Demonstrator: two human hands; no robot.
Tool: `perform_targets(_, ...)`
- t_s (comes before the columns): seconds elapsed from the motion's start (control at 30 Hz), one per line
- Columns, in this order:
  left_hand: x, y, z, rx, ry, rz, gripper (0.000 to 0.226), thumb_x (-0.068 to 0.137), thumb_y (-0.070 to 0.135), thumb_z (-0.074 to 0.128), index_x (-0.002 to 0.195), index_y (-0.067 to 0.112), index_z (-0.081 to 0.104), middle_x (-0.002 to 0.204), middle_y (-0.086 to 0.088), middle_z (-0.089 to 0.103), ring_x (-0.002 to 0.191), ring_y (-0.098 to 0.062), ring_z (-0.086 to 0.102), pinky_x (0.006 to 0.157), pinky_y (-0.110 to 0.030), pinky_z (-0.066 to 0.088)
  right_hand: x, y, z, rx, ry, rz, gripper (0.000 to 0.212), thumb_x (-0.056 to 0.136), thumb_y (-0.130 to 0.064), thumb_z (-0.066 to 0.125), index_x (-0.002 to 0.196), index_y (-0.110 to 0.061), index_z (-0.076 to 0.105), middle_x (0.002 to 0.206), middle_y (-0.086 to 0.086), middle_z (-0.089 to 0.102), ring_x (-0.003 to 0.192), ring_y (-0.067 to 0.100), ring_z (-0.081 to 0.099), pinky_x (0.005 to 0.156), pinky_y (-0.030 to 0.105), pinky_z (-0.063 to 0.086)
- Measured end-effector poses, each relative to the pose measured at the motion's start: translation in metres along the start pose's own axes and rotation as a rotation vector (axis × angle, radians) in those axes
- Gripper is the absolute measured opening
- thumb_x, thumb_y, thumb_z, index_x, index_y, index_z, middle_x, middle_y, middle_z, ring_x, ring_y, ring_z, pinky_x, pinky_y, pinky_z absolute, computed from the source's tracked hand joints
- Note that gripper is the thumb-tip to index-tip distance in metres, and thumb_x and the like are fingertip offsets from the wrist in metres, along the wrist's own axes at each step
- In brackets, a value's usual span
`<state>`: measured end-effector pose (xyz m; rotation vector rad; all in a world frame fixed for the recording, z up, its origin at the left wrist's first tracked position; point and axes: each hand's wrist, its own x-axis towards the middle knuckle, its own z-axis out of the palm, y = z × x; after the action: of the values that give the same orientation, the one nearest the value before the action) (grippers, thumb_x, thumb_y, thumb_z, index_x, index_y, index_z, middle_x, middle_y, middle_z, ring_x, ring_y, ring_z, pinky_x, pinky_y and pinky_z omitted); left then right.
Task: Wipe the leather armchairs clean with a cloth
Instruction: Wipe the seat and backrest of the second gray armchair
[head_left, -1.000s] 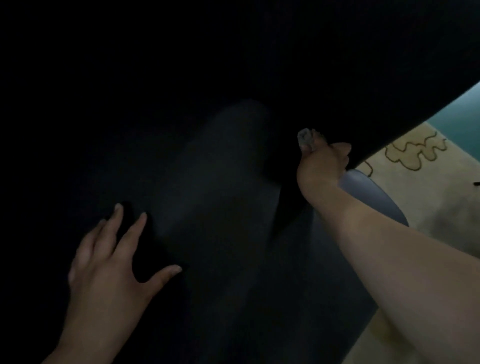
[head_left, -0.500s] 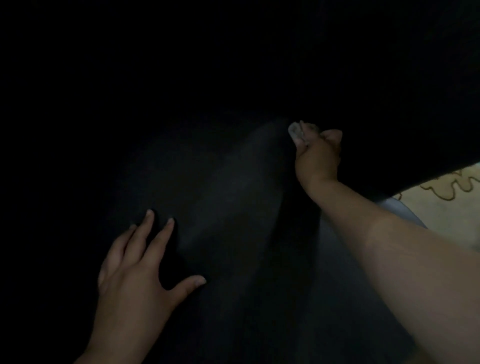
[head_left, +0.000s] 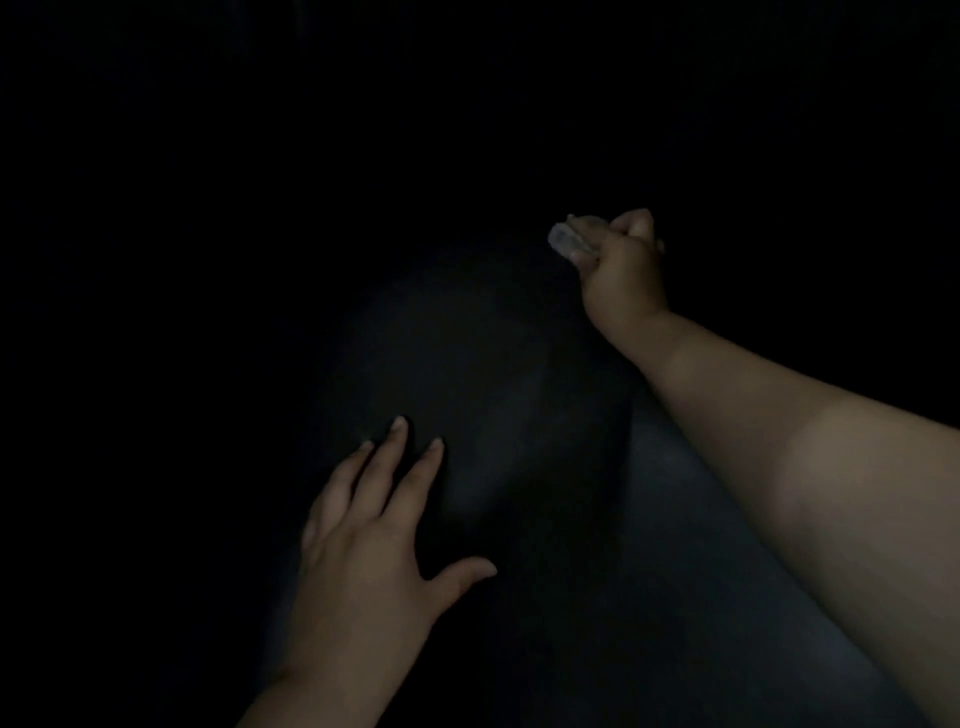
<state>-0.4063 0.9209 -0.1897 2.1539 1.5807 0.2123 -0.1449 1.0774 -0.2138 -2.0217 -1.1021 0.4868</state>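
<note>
Cloth (head_left: 569, 243) sits bunched in the right hand's (head_left: 621, 270) curled grip, far right, against the dark armchair (head_left: 493, 405). Left hand (head_left: 363, 551) lies flat, fingers spread, near on the leather. Wiping seems under way; the next stroke needs steady pressure across the unlit surface.

View: only the head view is being given, so no part is being shared with a second view.
Position: the scene is being looked down on from above the armchair (head_left: 493, 415).
Facing: the camera is being aimed forward and down onto the dark leather.
Nearness: the armchair is being seen from close, at arm's reach, and the frame is being filled by it.
</note>
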Motion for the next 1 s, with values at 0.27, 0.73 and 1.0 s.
perform_targets(0.27,-0.003,-0.022,-0.013,-0.009,0.004,-0.016,0.092,0.055,0.064,0.073,0.136,0.029,0.049,0.151,0.008,0.033,0.133,-0.018,0.031,0.103,-0.035,0.029,0.002,-0.025,0.050,-0.030,-0.096,-0.047,0.017,0.088,-0.034,0.065,0.092,-0.020,0.058,0.101,-0.004,0.045,0.092,0.006,0.046,0.073,0.011,0.039)
perform_targets(0.73,-0.035,-0.040,-0.015,-0.071,0.033,-0.156,0.092,0.055,0.058,0.079,0.137,0.030,0.048,0.152,0.009,0.030,0.133,-0.016,0.027,0.102,-0.041,0.037,-0.075,-0.087,0.110,-0.284,-0.361,-0.379,0.029,0.092,-0.022,0.053,0.119,-0.027,0.062,0.124,0.007,0.051,0.115,0.027,0.044,0.096,0.041,0.039)
perform_targets(1.0,-0.045,-0.042,-0.013,-0.093,0.013,-0.156,0.089,0.064,0.062,0.072,0.142,0.035,0.038,0.155,0.014,0.020,0.138,-0.012,0.018,0.110,-0.034,0.027,-0.123,-0.106,0.124,-0.321,-0.528,-0.516,0.027,0.094,-0.022,0.046,0.118,-0.020,0.057,0.115,0.004,0.046,0.113,0.027,0.040,0.090,0.035,0.037)
